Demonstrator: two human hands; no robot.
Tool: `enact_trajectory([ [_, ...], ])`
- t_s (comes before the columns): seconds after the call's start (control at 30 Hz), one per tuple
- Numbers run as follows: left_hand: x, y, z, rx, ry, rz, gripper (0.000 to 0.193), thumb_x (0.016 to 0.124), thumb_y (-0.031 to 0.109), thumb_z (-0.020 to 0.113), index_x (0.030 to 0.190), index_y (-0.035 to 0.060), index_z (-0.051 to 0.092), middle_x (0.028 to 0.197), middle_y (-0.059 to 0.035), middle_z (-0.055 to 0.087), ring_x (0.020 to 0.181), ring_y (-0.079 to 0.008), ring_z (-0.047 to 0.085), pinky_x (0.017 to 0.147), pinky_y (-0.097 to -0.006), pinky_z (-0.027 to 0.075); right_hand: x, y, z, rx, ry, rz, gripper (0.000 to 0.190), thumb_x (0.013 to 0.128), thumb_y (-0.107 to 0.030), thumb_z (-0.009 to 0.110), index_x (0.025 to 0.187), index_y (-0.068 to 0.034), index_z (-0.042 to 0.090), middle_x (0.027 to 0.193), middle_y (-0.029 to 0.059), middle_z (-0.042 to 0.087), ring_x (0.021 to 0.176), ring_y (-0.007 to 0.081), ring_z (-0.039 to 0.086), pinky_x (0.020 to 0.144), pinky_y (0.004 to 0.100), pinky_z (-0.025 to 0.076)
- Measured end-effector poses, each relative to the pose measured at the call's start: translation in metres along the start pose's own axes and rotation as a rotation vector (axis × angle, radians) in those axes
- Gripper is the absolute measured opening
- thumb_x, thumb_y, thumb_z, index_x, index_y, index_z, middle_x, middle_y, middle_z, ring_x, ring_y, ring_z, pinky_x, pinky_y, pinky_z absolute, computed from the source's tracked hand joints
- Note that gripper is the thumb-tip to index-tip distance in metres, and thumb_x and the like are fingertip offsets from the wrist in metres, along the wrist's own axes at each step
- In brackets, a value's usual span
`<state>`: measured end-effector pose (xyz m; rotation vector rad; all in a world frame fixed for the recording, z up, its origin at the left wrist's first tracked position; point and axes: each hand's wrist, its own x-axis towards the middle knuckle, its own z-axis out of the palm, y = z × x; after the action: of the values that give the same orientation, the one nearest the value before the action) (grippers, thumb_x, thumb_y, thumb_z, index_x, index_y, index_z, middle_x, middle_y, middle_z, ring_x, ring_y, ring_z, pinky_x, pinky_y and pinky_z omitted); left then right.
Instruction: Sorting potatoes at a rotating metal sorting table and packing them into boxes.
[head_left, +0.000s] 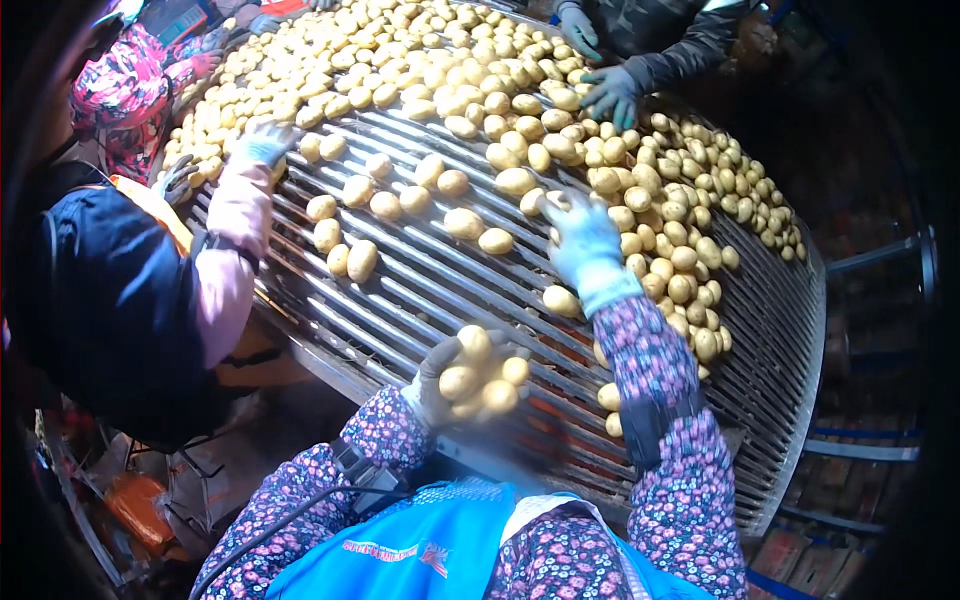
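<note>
My left hand (435, 381), in a grey and white glove, cups several small yellow potatoes (474, 379) just above the near edge of a metal bar grate (420, 277). Motion blurs the far side of this handful. My right hand (586, 238), in a pale blue glove, reaches out over the grate at the edge of the potato pile (652, 180). Its fingertips are at a potato (532, 201), and another shows partly beneath the hand. Blur hides whether the fingers grip anything. A loose potato (561, 301) lies beside my right wrist.
Scattered potatoes (385, 205) rest mid-grate, with a dense heap at the far side. A co-worker's gloved hand (262, 142) is at the left; another's dark-gloved hand (613, 96) touches the heap opposite. A metal rim (814, 360) bounds the right. A cable (300, 510) runs along my left arm.
</note>
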<state>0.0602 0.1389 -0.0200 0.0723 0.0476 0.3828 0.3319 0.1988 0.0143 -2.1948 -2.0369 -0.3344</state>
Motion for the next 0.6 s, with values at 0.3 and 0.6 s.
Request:
enact_trajectory([
  [0.3, -0.005, 0.016, 0.000, -0.100, -0.004, -0.201, 0.037, 0.097, 0.039, 0.058, 0.125, 0.0165, 0.059, 0.114, -0.0123, 0.062, 0.097, -0.0300, 0.064, 0.073, -0.0367, 0.056, 0.087, -0.020, 0.051, -0.363, -0.541, 0.021, 0.035, 0.099, -0.026, 0.049, 0.132, -0.030, 0.058, 0.126, 0.0075, 0.061, 0.118, 0.0322, 0.058, 0.088, 0.0433, 0.052],
  [0.6, -0.002, 0.011, -0.028, -0.145, 0.031, -0.273, 0.061, 0.087, 0.046, 0.069, 0.134, 0.0122, 0.051, 0.125, -0.0147, 0.055, 0.116, -0.0381, 0.056, 0.098, -0.0467, 0.050, 0.037, -0.049, -0.009, 0.259, -0.732, 0.056, 0.048, 0.075, -0.029, 0.076, 0.120, -0.019, 0.063, 0.150, 0.0123, 0.043, 0.125, 0.0340, 0.054, 0.103, 0.0413, 0.046],
])
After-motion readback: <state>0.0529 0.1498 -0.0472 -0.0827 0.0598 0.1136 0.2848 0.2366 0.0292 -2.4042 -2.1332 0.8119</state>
